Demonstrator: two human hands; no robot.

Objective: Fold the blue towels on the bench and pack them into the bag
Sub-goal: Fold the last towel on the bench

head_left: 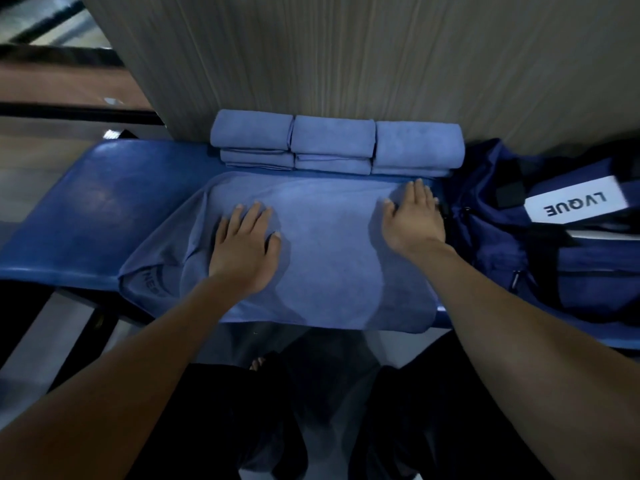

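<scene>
Smoothing comes first: both palms lie flat on the spread towel (311, 251), which covers the middle of the bench (90, 209) and hangs over its front edge at 6 o'clock. The left hand (242, 251) presses down at about 9 o'clock on the cloth, fingers straight and slightly spread, gripping nothing. The right hand (414, 220) presses at about 2 o'clock, fingers extended toward the far edge, likewise holding nothing. At 12 o'clock, against the wooden wall (346, 57), the folded towels (332, 145) sit in three neat stacks side by side. The bag (554, 244) lies at 3 o'clock, just beside the right hand, a white label (576, 204) on it.

To do this step well, I would sweep the palms outward from the centre so the creases near 8 o'clock, where the corner is rumpled and shows printed lettering, run out to the edge. Square that corner before folding, or the finished towel will probably not match the stacks. Pulling the hanging edge up onto the bench should keep the fold from dragging sideways.
</scene>
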